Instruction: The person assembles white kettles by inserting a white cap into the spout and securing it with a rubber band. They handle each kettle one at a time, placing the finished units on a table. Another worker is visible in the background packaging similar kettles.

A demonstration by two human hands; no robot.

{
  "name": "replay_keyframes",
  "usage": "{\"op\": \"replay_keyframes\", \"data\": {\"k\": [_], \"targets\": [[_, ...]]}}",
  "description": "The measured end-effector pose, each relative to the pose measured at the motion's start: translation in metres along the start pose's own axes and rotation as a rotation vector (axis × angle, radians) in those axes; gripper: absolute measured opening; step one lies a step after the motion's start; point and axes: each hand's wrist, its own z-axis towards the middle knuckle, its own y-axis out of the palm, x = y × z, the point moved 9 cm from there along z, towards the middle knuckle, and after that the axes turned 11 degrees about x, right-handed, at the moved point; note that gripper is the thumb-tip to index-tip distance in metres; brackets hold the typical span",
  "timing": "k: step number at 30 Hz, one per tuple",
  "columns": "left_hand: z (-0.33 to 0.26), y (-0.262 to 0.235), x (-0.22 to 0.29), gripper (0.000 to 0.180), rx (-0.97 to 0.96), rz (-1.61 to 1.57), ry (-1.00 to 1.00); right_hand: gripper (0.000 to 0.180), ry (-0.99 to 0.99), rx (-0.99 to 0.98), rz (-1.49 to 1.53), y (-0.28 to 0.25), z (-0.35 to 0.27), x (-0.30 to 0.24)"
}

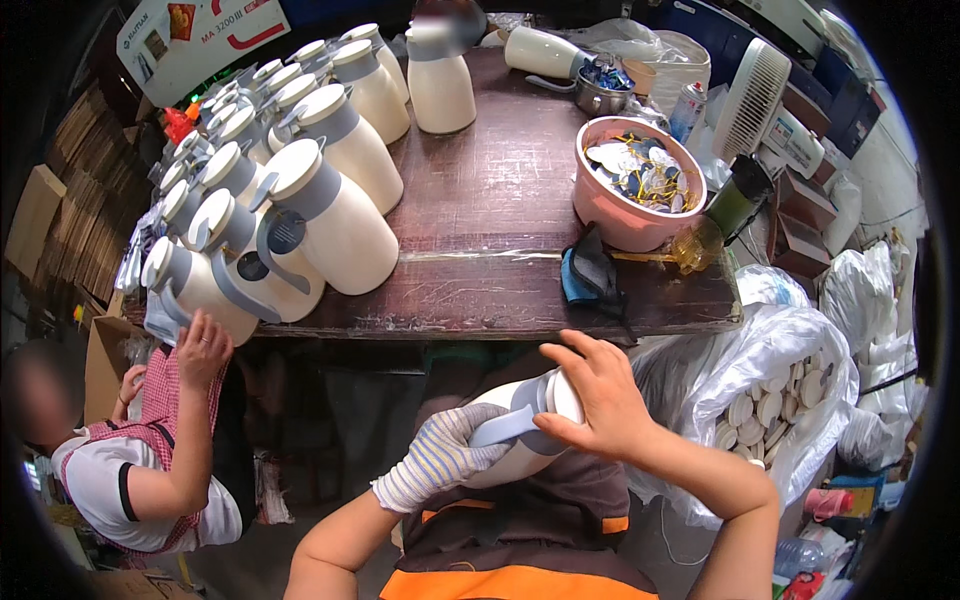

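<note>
A white vacuum jug (520,463) with a grey collar and handle lies tilted across my lap, its top pointing up and to the right. My left hand (440,452), in a striped knit glove, is closed round the jug's handle (502,428) and body. Bare and curved, my right hand (600,398) spans the white lid (565,396), thumb on its near side and fingers on its far side. On the table's left stand several similar jugs (345,245) in close rows.
A pink bucket (628,228) of round discs stands on the dark table (480,290), beside a black-and-blue cloth item (590,275). Right of my lap, a plastic-lined bag (690,375) holds white lids. Another person (165,455) at left touches a jug.
</note>
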Motion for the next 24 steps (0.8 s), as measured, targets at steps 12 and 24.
{"op": "replay_keyframes", "data": {"k": [12, 24], "targets": [[0.083, -0.018, 0.001, 0.035, -0.046, 0.063, 0.136, 0.054, -0.425, -0.096, 0.254, 0.005, -0.005, -0.071], [0.055, -0.002, -0.019, 0.026, 0.105, -0.06, -0.072, 0.059, 0.319, -0.1, 0.079, 0.04, 0.006, 0.064]]}}
